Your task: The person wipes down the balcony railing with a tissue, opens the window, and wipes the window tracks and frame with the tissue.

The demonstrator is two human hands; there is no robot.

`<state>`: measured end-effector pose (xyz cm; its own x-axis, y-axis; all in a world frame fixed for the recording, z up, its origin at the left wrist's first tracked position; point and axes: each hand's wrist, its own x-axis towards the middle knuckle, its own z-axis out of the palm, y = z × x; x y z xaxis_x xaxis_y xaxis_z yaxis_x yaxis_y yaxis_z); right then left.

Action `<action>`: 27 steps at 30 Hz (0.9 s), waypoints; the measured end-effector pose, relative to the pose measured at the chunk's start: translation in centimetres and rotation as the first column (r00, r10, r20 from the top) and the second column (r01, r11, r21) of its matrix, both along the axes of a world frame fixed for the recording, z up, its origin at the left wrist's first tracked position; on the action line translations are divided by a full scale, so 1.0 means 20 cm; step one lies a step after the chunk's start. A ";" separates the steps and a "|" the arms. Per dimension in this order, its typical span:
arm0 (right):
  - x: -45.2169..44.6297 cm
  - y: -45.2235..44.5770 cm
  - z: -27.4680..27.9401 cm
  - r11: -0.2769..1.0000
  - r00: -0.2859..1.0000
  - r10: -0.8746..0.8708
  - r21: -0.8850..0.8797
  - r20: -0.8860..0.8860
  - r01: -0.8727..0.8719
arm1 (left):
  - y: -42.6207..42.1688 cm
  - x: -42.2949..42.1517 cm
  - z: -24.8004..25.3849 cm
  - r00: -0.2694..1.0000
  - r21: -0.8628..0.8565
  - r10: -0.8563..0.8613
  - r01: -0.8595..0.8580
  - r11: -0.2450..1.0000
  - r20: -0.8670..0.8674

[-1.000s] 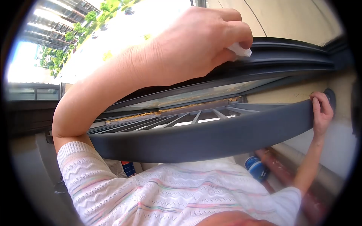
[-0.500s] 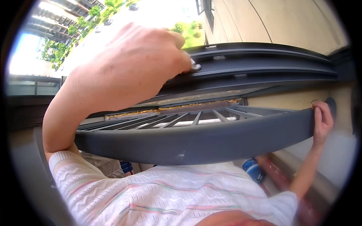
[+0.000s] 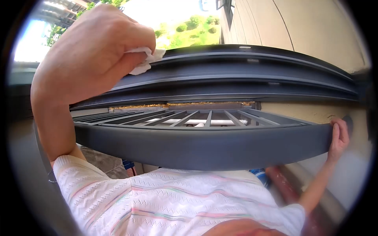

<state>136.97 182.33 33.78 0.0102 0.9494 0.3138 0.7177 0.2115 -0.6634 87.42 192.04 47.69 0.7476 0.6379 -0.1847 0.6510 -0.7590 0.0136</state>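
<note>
My left hand (image 3: 98,51), at the upper left, pinches a crumpled white tissue (image 3: 147,59) between thumb and fingers. The tissue is at the left part of a dark, grooved window frame (image 3: 236,70), by its outer edge; whether it presses on the frame cannot be made out. My right hand (image 3: 339,137) grips the right end of a broad grey handrail (image 3: 204,145), its fingers over the top edge. The rail runs between my body and the window frame.
Grey bars (image 3: 191,118) lie between the handrail and the frame, with a white pipe (image 3: 220,122) below. A beige wall (image 3: 307,27) rises at the upper right. Trees and grass (image 3: 189,31) show outside. A blue container (image 3: 259,177) and a reddish pipe (image 3: 283,183) are below the rail.
My left hand has moved left along the window frame with the tissue, uncovering more of its grooves. My right hand keeps its hold on the handrail. The view has shifted slightly.
</note>
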 end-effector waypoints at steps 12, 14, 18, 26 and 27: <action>0.01 -0.01 0.01 0.996 0.995 -0.074 -0.050 0.069 0.078 | -0.17 -0.37 -0.12 0.923 -0.217 0.365 -0.334 0.918 0.125; 0.00 -0.01 0.02 0.995 0.994 -0.086 -0.054 0.074 0.090 | -0.17 -0.32 -0.16 0.940 -0.228 0.291 -0.249 0.941 0.177; 0.04 -0.01 0.01 0.994 0.995 -0.085 -0.062 0.051 0.088 | -0.13 -0.16 -0.22 0.950 -0.155 0.209 -0.176 0.972 0.231; 0.04 0.00 0.00 0.999 0.997 -0.036 -0.026 0.063 0.038 | 0.10 -0.05 -0.18 0.524 -0.291 0.228 0.039 0.956 0.821; 0.03 -0.01 -0.01 0.999 0.997 -0.032 -0.021 0.063 0.033 | 0.07 -0.18 -0.17 0.564 -0.309 0.270 -0.029 0.951 0.780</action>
<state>137.65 182.21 33.67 0.0220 0.9555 0.2942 0.7645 0.1735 -0.6208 83.89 193.47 44.36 0.5559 0.7805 0.2860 0.3776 -0.5436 0.7496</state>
